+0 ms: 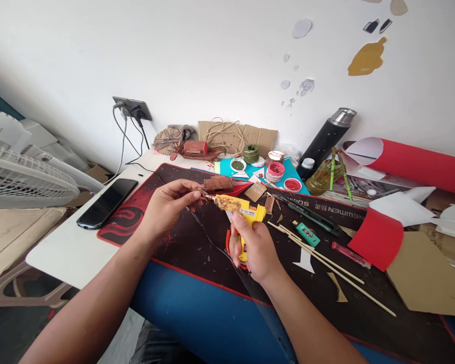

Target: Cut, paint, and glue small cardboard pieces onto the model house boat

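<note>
My right hand is wrapped round the handle of a yellow glue gun, its nozzle pointing left. In a pinch, my left hand holds a small brown piece right by the nozzle tip; whether the two touch I cannot tell. Just behind them lies a brown model boat with a rounded cabin and a red end. The glue gun's dark cord trails over the black mat.
A phone lies at the left, near a white fan. Paint pots stand at the back. Wooden sticks, a green utility knife and cardboard lie to the right. A black flask leans on the wall.
</note>
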